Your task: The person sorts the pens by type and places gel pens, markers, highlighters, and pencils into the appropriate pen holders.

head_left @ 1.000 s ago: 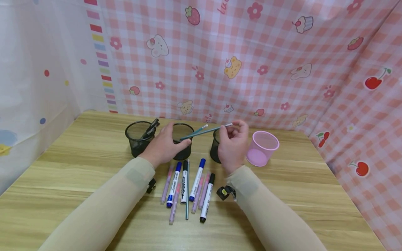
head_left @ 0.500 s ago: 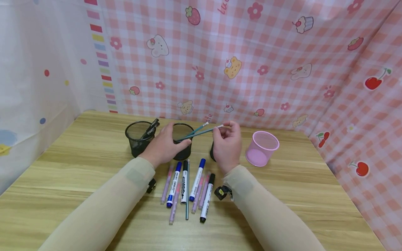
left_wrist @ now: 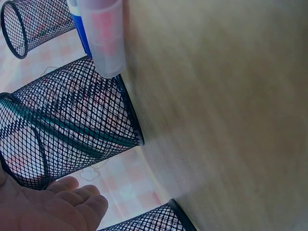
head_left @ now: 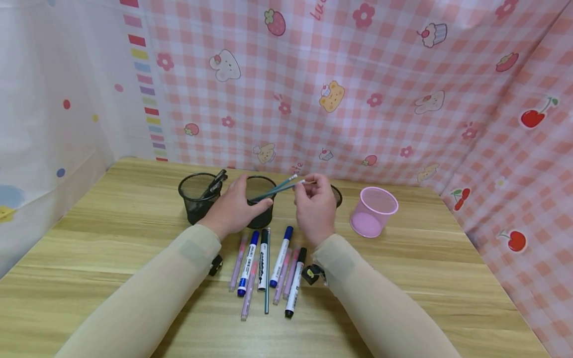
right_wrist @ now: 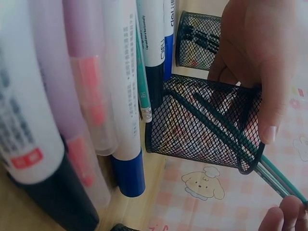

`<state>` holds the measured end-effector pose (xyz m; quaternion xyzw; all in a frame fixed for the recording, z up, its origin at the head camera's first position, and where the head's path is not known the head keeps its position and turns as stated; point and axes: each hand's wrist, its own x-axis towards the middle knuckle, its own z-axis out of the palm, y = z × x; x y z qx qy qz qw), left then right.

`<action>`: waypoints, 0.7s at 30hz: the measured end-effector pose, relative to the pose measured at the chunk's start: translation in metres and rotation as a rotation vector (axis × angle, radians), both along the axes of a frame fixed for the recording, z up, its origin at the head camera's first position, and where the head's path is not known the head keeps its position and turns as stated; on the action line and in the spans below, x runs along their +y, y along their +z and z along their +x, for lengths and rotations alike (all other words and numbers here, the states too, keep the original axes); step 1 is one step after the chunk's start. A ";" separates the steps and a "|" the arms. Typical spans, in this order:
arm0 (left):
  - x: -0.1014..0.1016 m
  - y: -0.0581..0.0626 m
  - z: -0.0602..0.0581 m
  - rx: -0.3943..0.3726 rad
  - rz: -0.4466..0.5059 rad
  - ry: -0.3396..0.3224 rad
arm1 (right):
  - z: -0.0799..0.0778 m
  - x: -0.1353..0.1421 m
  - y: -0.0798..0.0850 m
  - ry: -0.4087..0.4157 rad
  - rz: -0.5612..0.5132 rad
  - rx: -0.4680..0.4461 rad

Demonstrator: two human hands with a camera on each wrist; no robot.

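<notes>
My left hand (head_left: pixel 235 206) grips a black mesh pen cup (head_left: pixel 261 220) by its rim, the thumb in front. Two teal pencils slant inside it; their lower lengths show through the mesh (left_wrist: pixel 72 103) in the left wrist view. One pencil (head_left: pixel 288 179) leans on the rim, white eraser end up. My right hand (head_left: pixel 317 211) pinches the other pencil (head_left: pixel 288 187) near its eraser, just right of the cup. In the right wrist view, the fingertips (right_wrist: pixel 288 211) meet the pencils' upper ends beyond the rim.
Left stands a black mesh cup (head_left: pixel 197 211) holding black pens. Another black cup (head_left: pixel 336 195) is mostly hidden behind my right hand; a pink cup (head_left: pixel 371 216) stands further right. In front lie several markers (head_left: pixel 247 263), lilac pens (head_left: pixel 237 266) and a teal pencil (head_left: pixel 267 293).
My right hand has moved left, sliding its pencil deeper into the cup beside the other one. The black cup behind it now shows on its right side. My left hand has stayed still.
</notes>
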<state>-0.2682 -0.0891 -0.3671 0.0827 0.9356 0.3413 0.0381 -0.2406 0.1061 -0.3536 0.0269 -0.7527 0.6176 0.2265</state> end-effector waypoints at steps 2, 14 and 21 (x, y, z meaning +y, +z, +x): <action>0.000 0.000 0.000 -0.003 -0.001 0.001 | 0.000 -0.001 0.000 -0.001 0.015 -0.012; 0.000 0.001 0.001 -0.006 -0.005 0.008 | -0.002 -0.002 0.004 -0.012 0.104 -0.084; 0.000 0.001 0.001 -0.003 0.005 0.003 | -0.002 -0.003 0.005 -0.028 0.160 -0.122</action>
